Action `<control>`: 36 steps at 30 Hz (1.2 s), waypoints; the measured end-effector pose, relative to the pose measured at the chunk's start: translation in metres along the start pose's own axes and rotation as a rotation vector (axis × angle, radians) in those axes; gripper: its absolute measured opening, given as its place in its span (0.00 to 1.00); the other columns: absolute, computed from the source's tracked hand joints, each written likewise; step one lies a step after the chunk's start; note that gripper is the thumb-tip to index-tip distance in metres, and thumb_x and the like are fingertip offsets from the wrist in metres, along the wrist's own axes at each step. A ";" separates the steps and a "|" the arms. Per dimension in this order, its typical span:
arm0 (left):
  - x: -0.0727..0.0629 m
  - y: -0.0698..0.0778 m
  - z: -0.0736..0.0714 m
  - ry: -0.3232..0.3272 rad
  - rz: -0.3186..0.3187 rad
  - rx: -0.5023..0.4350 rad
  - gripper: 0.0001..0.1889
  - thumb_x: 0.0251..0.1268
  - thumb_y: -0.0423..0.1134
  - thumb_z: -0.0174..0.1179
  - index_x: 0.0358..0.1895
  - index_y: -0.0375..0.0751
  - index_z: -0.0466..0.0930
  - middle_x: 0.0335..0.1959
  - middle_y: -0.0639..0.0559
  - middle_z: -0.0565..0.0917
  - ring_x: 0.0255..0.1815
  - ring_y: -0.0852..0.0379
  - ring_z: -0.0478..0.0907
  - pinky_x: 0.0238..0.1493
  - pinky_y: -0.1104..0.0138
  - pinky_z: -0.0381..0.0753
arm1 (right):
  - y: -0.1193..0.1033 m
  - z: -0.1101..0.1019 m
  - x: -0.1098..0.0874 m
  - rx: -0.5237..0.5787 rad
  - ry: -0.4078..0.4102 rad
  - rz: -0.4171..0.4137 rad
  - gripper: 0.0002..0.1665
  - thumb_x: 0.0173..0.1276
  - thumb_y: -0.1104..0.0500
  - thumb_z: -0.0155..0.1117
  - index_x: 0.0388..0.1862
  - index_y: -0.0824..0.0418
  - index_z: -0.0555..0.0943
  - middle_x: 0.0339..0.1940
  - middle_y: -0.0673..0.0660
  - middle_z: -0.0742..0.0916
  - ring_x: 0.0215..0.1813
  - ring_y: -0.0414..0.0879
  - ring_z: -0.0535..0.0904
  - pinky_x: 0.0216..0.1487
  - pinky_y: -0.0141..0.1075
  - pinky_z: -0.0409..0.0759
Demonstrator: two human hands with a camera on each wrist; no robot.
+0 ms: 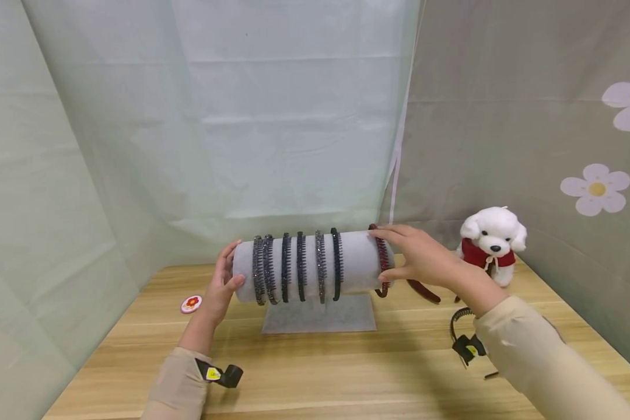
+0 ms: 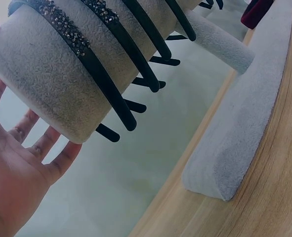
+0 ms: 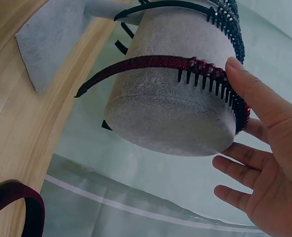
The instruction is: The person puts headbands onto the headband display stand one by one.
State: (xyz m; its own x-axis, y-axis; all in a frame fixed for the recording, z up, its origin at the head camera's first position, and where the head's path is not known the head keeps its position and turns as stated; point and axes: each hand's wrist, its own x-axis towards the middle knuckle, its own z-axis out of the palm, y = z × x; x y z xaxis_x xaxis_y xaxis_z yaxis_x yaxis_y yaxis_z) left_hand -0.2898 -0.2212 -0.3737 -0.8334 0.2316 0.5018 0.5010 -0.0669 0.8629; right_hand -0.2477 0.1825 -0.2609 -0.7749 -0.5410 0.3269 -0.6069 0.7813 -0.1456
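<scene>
A grey fabric headband stand [image 1: 357, 262] stands upright on its flat base [image 1: 352, 318], its roll lying crosswise. Several dark, toothed headbands [image 1: 286, 268] sit around the roll, some with sparkling stones. My left hand [image 1: 216, 294] grips the roll's left end, thumb in front; the left wrist view shows its other fingers along the end's edge. Near the right end sits a red jewelled headband [image 3: 155, 62]. My right hand [image 1: 425, 256] pinches that band between thumb and fingers, while its lower fingers [image 3: 234, 197] stay spread off the roll.
A white plush dog [image 1: 496, 224] in a red cape sits at the back right. Before it lie a dark red headband [image 1: 424, 290] and a black toothed headband [image 1: 453, 326], partly behind my sleeve. A round flower badge [image 1: 191, 304] lies left. Cloth curtains [image 1: 294, 116] hang behind the wooden table [image 1: 304, 373].
</scene>
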 end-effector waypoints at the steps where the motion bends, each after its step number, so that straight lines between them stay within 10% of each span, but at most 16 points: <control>1: 0.000 0.000 0.000 0.000 -0.002 0.001 0.34 0.67 0.47 0.57 0.73 0.58 0.51 0.64 0.59 0.65 0.55 0.64 0.68 0.50 0.71 0.73 | -0.001 0.000 0.001 -0.001 0.000 0.003 0.49 0.50 0.46 0.77 0.70 0.57 0.68 0.67 0.63 0.75 0.67 0.62 0.71 0.65 0.57 0.68; 36: 0.001 -0.002 0.000 -0.003 0.003 -0.004 0.36 0.67 0.51 0.57 0.74 0.57 0.50 0.64 0.61 0.65 0.55 0.64 0.68 0.50 0.72 0.73 | -0.017 0.004 0.041 0.082 -0.130 0.068 0.49 0.55 0.39 0.71 0.72 0.53 0.65 0.69 0.62 0.73 0.68 0.60 0.69 0.67 0.55 0.66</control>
State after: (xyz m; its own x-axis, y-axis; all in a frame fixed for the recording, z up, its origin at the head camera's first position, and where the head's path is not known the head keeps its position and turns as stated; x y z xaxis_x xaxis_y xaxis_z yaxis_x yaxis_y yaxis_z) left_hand -0.2918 -0.2209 -0.3751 -0.8311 0.2341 0.5044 0.5026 -0.0719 0.8615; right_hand -0.2702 0.1461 -0.2491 -0.8279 -0.5274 0.1908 -0.5603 0.7925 -0.2408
